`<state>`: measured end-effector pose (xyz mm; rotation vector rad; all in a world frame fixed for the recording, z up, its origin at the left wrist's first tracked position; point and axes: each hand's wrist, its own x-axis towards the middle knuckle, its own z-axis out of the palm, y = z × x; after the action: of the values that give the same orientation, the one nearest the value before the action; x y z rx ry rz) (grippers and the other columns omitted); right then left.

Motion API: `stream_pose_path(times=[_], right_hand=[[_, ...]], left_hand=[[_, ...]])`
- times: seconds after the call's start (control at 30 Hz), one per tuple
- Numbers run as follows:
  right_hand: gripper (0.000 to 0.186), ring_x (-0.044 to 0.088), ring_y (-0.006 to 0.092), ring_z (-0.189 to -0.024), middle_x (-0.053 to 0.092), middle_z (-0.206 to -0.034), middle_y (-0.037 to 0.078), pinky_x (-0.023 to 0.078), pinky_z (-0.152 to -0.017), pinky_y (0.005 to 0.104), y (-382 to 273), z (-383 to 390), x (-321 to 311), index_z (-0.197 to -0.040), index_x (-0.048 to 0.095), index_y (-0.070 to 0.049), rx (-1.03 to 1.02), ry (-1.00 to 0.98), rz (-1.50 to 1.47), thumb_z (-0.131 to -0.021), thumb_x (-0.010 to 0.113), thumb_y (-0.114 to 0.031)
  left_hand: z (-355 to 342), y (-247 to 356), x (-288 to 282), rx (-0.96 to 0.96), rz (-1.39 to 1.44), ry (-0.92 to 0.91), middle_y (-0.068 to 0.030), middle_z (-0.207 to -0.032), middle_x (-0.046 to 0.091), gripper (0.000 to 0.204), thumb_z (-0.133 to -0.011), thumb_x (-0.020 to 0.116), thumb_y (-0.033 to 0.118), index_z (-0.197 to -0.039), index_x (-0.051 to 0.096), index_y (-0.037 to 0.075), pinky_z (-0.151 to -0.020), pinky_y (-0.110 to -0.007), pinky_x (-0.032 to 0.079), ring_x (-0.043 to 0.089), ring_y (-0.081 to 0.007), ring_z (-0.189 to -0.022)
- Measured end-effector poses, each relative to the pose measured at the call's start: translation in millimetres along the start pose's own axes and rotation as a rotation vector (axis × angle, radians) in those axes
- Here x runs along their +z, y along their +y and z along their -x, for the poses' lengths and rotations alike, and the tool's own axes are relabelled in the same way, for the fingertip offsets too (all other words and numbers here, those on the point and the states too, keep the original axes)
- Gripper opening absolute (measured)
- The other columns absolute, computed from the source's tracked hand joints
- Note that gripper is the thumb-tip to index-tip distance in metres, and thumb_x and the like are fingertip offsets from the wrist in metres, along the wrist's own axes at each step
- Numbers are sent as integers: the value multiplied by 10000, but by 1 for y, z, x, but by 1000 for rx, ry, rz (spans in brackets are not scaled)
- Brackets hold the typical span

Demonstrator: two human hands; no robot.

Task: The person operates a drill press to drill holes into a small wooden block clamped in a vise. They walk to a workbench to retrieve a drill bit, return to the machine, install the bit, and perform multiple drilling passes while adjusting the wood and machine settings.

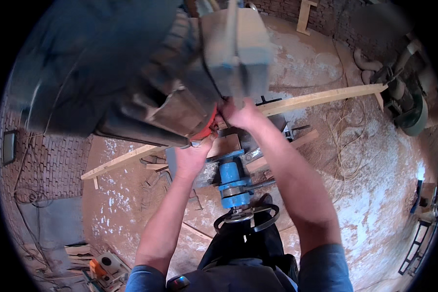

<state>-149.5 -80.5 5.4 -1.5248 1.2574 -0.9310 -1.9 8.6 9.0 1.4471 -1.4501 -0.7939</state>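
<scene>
Both my arms reach forward, and the hands nearly meet at a curved red rim [205,127] in the middle of the view. My left hand [192,155] is closed at the lower end of that rim, fingertips partly hidden. My right hand [241,116] is curled at its right end; what it holds is hidden and blurred. Behind the rim hangs a large dark machine part [177,109], smeared by motion. Just below the hands stands a blue lathe tailstock [229,173] with a metal handwheel [239,214] close to my body.
A long wooden beam [326,98] crosses behind the hands. A dark bulky shape [92,58] fills the upper left. Coiled cord [343,141] lies on the dusty floor at right. Metal clamps [163,177] lie left of the tailstock. A green-rimmed machine [412,117] stands far right.
</scene>
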Motion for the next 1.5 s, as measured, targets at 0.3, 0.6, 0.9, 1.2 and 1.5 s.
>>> stream_pose_path(times=[0.3, 0.6, 0.9, 1.2, 1.5], right_hand=[[213, 602, 137, -645, 636, -761, 86, 498, -627, 267, -7, 30, -18, -958, 596, 42, 76, 40, -519, -902, 481, -128], [228, 615, 157, -767, 637, -860, 116, 495, -718, 287, 8, 55, 10, -1076, 562, 25, 121, 121, -364, -904, 448, -73], [261, 636, 228, -872, 644, -966, 182, 482, -790, 336, 2, 42, 20, -1109, 543, 26, 139, 71, -368, -890, 439, -70], [272, 606, 323, -974, 629, -999, 223, 463, -835, 380, -9, 46, 15, -1102, 534, 21, 128, 59, -304, -860, 442, -58], [249, 559, 407, -972, 606, -965, 264, 456, -829, 469, -15, 35, 19, -1057, 564, -31, 25, 133, 61, -832, 477, -88]], left_hand=[[-2, -15, 4, 5, -27, 13, -89, -1001, 613, 344, -742, 684, 41, -1053, 548, -19, -825, -290, 449, 579, -153, -903], [-1, 1, 12, -61, 51, 93, -106, -967, 643, 258, -754, 673, 46, -989, 599, -32, -862, -321, 441, 596, -183, -909], [-3, -6, 9, -11, 37, 40, -113, -957, 643, 286, -755, 674, 79, -1003, 593, -37, -835, -322, 456, 600, -191, -880], [-3, -5, 6, -20, 6, -7, -95, -968, 627, 290, -766, 672, 90, -1018, 586, -25, -823, -318, 455, 587, -177, -887], [3, -17, 9, -26, -200, 103, -101, -981, 628, 282, -748, 678, 87, -985, 583, -32, -815, -306, 449, 577, -169, -879]])
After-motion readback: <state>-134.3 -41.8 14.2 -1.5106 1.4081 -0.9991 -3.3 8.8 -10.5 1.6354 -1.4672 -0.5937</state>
